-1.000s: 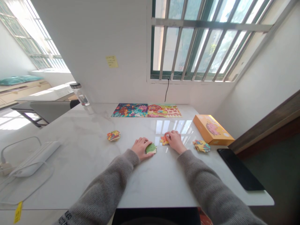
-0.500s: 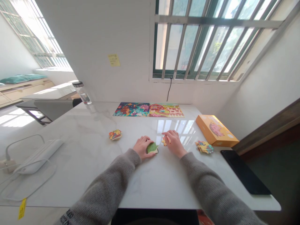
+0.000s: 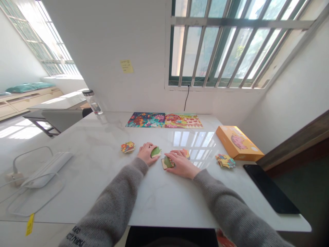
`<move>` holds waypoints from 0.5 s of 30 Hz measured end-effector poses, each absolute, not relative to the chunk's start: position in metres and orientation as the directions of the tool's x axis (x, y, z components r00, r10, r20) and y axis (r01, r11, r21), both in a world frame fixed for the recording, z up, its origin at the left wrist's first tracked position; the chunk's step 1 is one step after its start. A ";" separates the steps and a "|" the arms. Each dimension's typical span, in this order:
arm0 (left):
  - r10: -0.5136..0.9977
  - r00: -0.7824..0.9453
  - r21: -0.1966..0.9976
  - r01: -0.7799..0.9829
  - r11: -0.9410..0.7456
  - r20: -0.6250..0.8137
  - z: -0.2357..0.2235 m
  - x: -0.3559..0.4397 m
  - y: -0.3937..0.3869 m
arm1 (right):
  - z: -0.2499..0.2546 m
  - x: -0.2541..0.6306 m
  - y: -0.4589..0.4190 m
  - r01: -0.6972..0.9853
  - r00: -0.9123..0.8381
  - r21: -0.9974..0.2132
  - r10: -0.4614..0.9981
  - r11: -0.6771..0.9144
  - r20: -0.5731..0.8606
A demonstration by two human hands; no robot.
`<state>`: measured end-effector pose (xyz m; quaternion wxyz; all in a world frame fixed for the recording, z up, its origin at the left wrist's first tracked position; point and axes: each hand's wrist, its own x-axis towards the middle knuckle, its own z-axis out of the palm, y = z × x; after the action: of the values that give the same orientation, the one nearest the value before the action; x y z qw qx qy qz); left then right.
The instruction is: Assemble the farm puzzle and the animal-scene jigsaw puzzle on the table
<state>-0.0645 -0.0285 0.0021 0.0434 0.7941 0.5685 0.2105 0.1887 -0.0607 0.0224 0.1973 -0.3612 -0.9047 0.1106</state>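
Observation:
My left hand (image 3: 146, 153) holds a green puzzle piece (image 3: 155, 152) between thumb and fingers, low over the white marbled table. My right hand (image 3: 183, 164) has its fingers on a second puzzle piece (image 3: 167, 163), green and cream, which lies just right of and nearer than the first; the fingers cover part of it. Behind the right hand, an orange-yellow puzzle piece (image 3: 186, 153) shows in part. A pile of puzzle pieces (image 3: 128, 147) lies left of my left hand. Another pile of puzzle pieces (image 3: 225, 161) is off to the right.
Two colourful picture sheets (image 3: 145, 120) lie side by side along the wall. An orange box (image 3: 239, 142) and a black tablet-like slab (image 3: 269, 188) are at the right edge. A clear bottle (image 3: 94, 104), a white power strip (image 3: 48, 171) and cables stand or lie to the left.
My left hand has moved left and away from me with the green puzzle piece. My right hand has come left and nearer, off the orange-yellow piece and onto the green and cream one.

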 end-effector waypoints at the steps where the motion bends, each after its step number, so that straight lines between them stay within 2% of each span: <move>1: 0.929 0.250 0.307 0.892 -0.331 0.274 0.001 -0.065 -0.028 | 0.022 0.188 -0.061 0.601 -0.676 -0.337 0.686 0.724 0.268; 9: 0.939 0.257 0.297 0.900 -0.319 0.229 -0.001 -0.063 -0.027 | 0.020 0.189 -0.058 0.587 -0.678 -0.348 0.679 0.731 0.281; 15: 0.908 0.352 0.361 0.836 -0.413 0.225 -0.003 -0.066 -0.024 | 0.019 0.190 -0.059 0.591 -0.661 -0.373 0.695 0.715 0.284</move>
<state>-0.0665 -0.0237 -0.0028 0.0917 0.8171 0.5337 0.1977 0.1896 -0.0585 0.0185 0.2067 -0.3561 -0.9026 0.1252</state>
